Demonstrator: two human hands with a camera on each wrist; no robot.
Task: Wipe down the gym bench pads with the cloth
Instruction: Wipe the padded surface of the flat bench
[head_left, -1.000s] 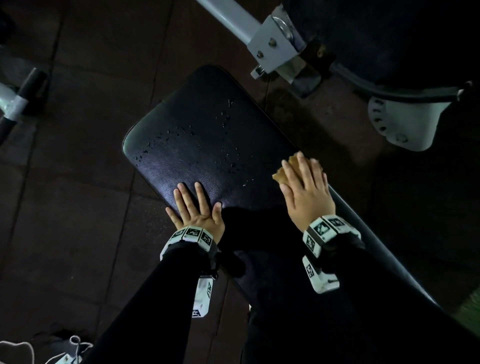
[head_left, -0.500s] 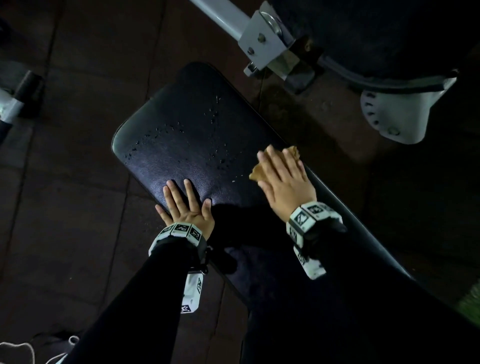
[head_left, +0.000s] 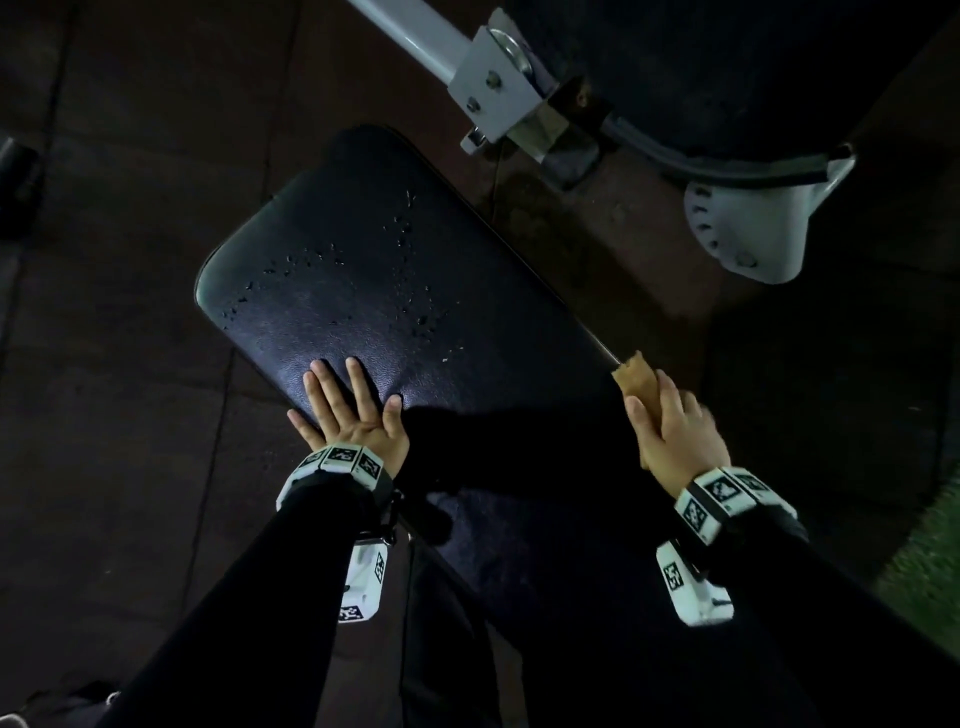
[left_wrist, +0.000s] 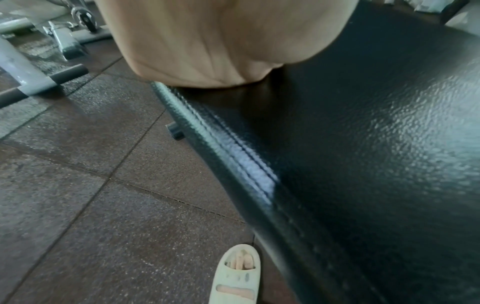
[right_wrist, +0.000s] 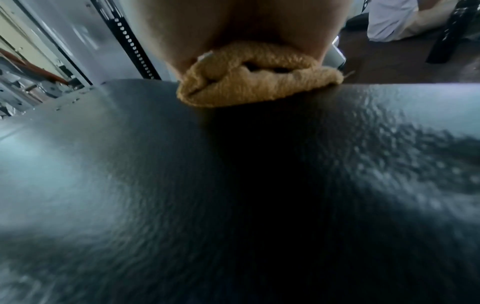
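Head view: black textured bench pad (head_left: 405, 291) runs diagonally, near end under both hands. No brand name, label or readable writing on the pad, the cloth or the frame; the only printed marks are black-and-white square code tags on the white wrist bands (head_left: 340, 460).

Left hand (head_left: 353, 421): flat on the pad near its left edge, fingers (head_left: 322, 387) straight and spread, holding nothing. Left wrist view shows the heel of the palm pressed on the stitched pad edge.

Right hand (head_left: 675, 431): at the right edge of the pad, fingers curled over a folded tan cloth (head_left: 636, 376), gripping it. Right wrist view: cloth (right_wrist: 257, 82) bunched under the hand, touching the pad surface (right_wrist: 233, 185) at its far edge.

Water droplets (head_left: 410, 270) scattered on the pad's upper half, well apart from the cloth.

Surroundings: dark brown tiled floor (left_wrist: 91, 185); grey metal tube and bracket (head_left: 493, 83) beyond the pad's top end; a second black pad with pale perforated plate (head_left: 748, 228) upper right. A foot in a pale slipper (left_wrist: 237, 273) stands on the floor just beside the bench.
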